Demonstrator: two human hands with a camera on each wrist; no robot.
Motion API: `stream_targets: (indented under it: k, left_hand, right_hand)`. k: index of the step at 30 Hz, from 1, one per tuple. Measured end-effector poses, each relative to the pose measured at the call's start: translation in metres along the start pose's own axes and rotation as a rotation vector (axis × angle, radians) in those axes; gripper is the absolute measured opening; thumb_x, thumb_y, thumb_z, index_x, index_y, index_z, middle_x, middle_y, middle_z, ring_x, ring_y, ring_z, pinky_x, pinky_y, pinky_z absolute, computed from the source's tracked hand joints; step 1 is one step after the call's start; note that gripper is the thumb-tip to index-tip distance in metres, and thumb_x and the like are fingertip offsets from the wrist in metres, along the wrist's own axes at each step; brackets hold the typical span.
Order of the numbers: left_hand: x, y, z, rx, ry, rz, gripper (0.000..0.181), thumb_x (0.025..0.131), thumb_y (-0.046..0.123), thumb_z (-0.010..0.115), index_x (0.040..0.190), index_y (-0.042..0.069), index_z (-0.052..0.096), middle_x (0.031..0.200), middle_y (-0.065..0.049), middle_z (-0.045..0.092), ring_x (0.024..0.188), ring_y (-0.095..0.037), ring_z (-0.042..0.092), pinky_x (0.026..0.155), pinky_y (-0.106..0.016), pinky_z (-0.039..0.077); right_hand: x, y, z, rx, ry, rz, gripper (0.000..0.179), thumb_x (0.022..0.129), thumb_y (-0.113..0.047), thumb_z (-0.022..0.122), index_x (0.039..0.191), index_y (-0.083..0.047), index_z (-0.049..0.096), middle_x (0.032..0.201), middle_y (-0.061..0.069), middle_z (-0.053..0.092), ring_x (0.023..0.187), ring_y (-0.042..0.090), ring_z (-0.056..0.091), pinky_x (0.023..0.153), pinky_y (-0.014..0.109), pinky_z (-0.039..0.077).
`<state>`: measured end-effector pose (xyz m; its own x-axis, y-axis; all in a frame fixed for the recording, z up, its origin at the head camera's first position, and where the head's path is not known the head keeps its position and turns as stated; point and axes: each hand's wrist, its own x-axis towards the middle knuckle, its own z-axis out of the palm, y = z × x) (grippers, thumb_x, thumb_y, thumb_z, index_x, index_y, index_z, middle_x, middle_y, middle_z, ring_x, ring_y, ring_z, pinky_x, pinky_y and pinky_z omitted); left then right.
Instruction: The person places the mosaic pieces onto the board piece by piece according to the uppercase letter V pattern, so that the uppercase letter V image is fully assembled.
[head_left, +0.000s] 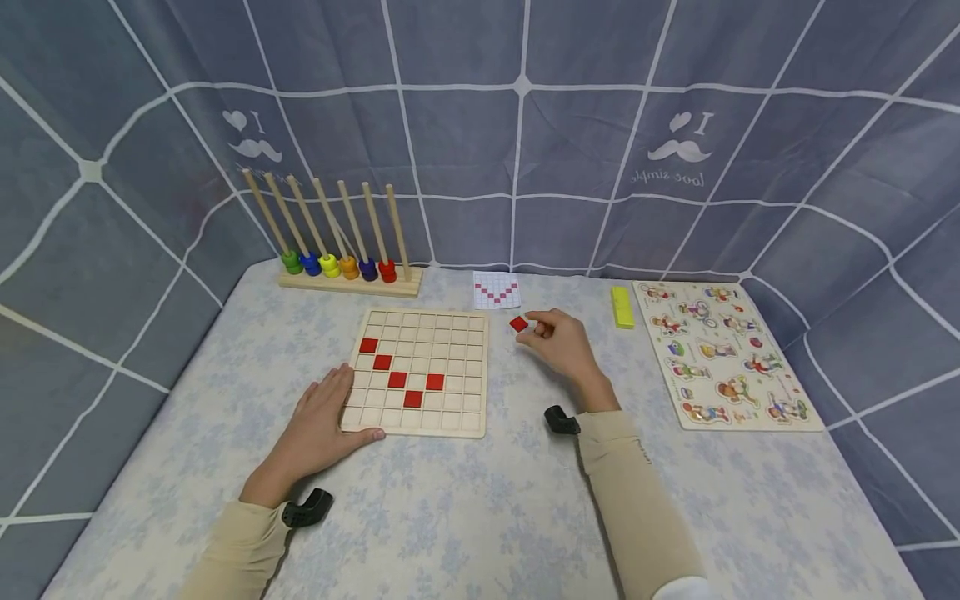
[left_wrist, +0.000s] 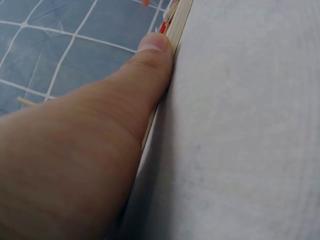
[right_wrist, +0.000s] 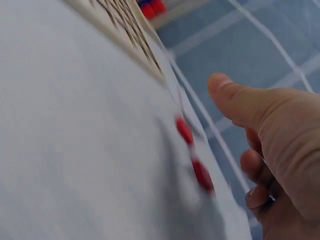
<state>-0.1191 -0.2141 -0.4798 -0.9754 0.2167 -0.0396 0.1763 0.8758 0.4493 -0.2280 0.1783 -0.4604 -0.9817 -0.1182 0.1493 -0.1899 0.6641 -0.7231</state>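
Observation:
My left hand rests at the near left corner of a wooden grid board, its fingers along the left edge and the thumb on the front edge. In the left wrist view the thumb presses against the board's side. Several red square tiles sit in the board's cells. To the right of the board my right hand hovers close to a loose red tile, thumb and forefinger apart. The right wrist view shows two blurred red pieces on the table, apart from the fingers.
A small pattern card lies behind the board. A wooden peg stand with coloured rings is at the back left. Toward the right are a yellow block and a picture puzzle board. A grey-blue curtain hangs behind the table.

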Motion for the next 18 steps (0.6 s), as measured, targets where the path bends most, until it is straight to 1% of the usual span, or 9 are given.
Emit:
stream_targets:
  k: [3,7,10,15,18]
  left_hand:
    - [0.001,0.001,0.001,-0.005,0.0,0.002,0.123,0.08,0.065,0.076,0.163,-0.001,0.013,0.168,-0.026,0.018,0.156,-0.046,0.015,0.125,-0.064,0.01]
    - [0.0,0.0,-0.001,-0.003,0.004,0.006,0.123,0.081,0.065,0.076,0.163,-0.001,0.014,0.168,-0.026,0.018,0.156,-0.046,0.014,0.125,-0.064,0.01]
    - [-0.001,-0.002,0.0,-0.001,0.01,0.0,0.122,0.08,0.063,0.078,0.163,-0.001,0.015,0.168,-0.026,0.018,0.156,-0.046,0.014,0.125,-0.063,0.01]
    - [-0.002,0.0,0.005,-0.004,0.005,-0.008,0.123,0.08,0.063,0.078,0.163,-0.002,0.016,0.169,-0.025,0.019,0.157,-0.045,0.014,0.125,-0.063,0.01]
    - [-0.002,0.0,0.003,0.001,0.007,-0.012,0.124,0.079,0.066,0.077,0.163,-0.001,0.015,0.169,-0.025,0.018,0.157,-0.044,0.014,0.125,-0.063,0.01]
  right_hand:
    - [0.003,0.021,-0.016,-0.031,-0.007,0.07,0.048,0.09,-0.026,0.08,0.133,-0.005,0.069,0.089,0.006,0.059,0.081,0.021,0.051,0.076,0.033,0.045]
    - [0.005,0.034,-0.02,-0.076,-0.047,0.12,0.05,0.092,-0.03,0.078,0.134,-0.004,0.067,0.09,0.005,0.059,0.083,0.021,0.051,0.079,0.034,0.044]
    - [0.004,0.038,-0.016,-0.092,-0.021,0.117,0.046,0.093,-0.03,0.077,0.129,-0.003,0.07,0.09,0.006,0.06,0.083,0.021,0.052,0.078,0.034,0.044]
    - [-0.002,0.04,-0.013,-0.125,0.032,0.107,0.037,0.093,-0.028,0.075,0.118,-0.001,0.074,0.087,0.006,0.059,0.08,0.021,0.052,0.077,0.034,0.045]
    - [-0.003,0.038,-0.011,-0.141,0.047,0.081,0.034,0.093,-0.028,0.074,0.113,0.0,0.074,0.086,0.007,0.059,0.079,0.022,0.052,0.077,0.035,0.046]
